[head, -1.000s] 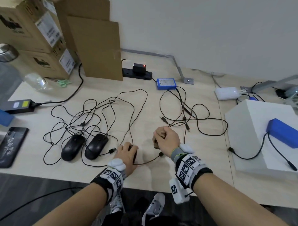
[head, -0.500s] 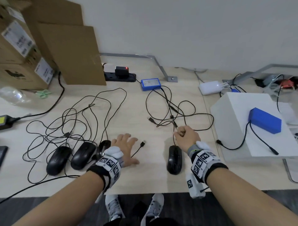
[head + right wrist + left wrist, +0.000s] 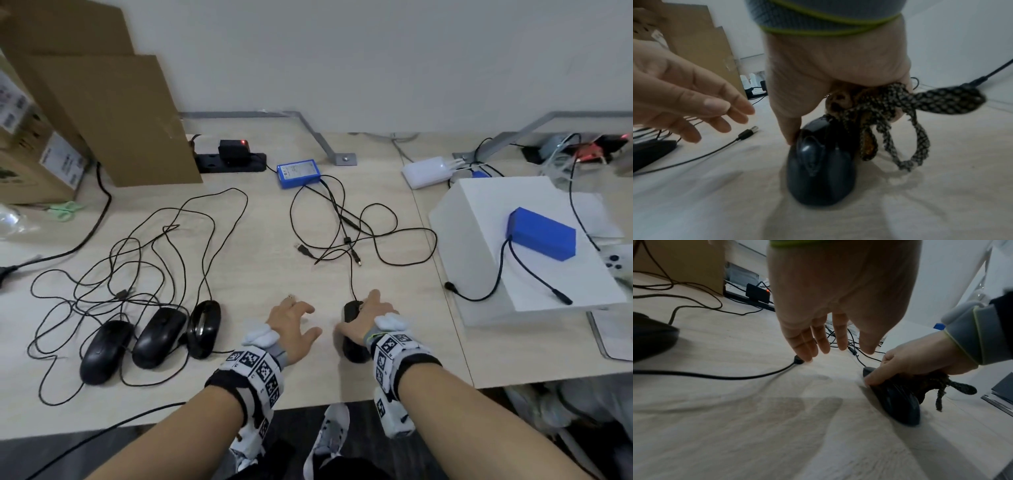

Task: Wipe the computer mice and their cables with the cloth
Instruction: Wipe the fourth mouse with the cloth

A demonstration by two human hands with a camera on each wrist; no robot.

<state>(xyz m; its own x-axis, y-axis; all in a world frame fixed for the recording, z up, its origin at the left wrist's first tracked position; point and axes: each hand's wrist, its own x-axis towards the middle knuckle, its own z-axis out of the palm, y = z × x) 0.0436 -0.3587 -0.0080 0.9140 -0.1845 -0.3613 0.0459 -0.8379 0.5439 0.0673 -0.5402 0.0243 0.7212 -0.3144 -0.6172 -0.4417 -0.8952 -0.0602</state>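
Resting on the near edge of the desk [image 3: 171, 404], the right hand [image 3: 363, 325] is curled over a black mouse [image 3: 818, 175], thumb against its side, with a checked dark cloth [image 3: 900, 104] bunched under the palm and loose loops of it hanging off to the right. Just left of it, the left hand [image 3: 291, 322] hovers flat with fingers spread and relaxed, holding nothing; its fingertips [image 3: 807, 356] sit right by a USB plug [image 3: 747, 133] lying on the desk. Further left, three more black mice [image 3: 150, 339] sit side by side, the rightmost flipped belly-up, and their cables [image 3: 154, 246] sprawl in a tangle behind them. The held mouse's cable [image 3: 351, 274] runs away toward a blue box [image 3: 298, 173] near the wall.
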